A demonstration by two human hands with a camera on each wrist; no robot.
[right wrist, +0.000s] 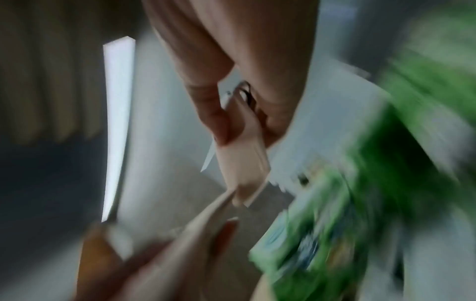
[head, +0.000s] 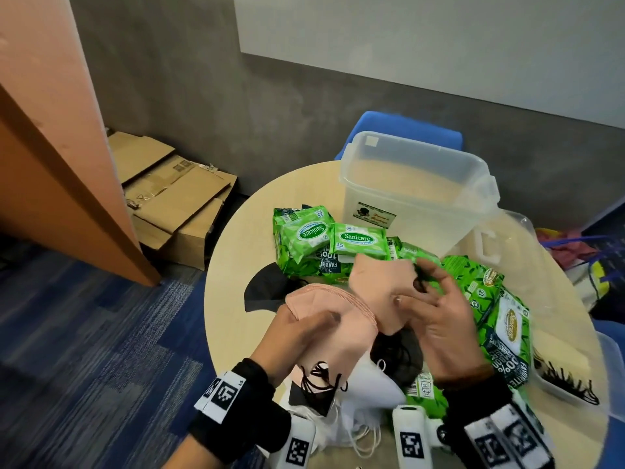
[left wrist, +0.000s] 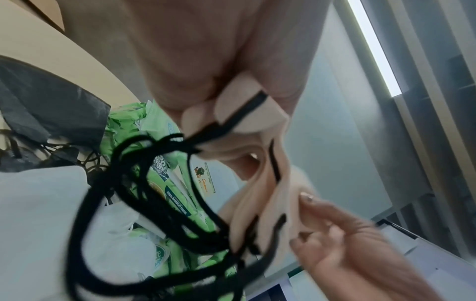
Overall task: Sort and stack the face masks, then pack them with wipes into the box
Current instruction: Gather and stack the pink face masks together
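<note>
My left hand (head: 304, 330) grips a small stack of pink face masks (head: 333, 309), whose black ear loops (left wrist: 154, 183) hang below it. My right hand (head: 422, 299) pinches one more pink mask (head: 375, 282) against that stack, thumb on top, a black loop by its fingers. In the blurred right wrist view the pink mask (right wrist: 242, 163) sits between thumb and fingers. A black mask (head: 267, 286) lies on the round table (head: 230, 265). White masks (head: 365, 384) and more black masks (head: 399, 357) lie under my hands. Green wipes packs (head: 358, 238) lie in front of the clear plastic box (head: 416, 184).
A large green wipes pack (head: 500, 319) lies right of my right hand. A shallow clear tray (head: 608, 377) with black loops sits at the table's right edge. A blue chair (head: 406, 126) stands behind the box. Flattened cardboard (head: 176, 198) lies on the floor at the left.
</note>
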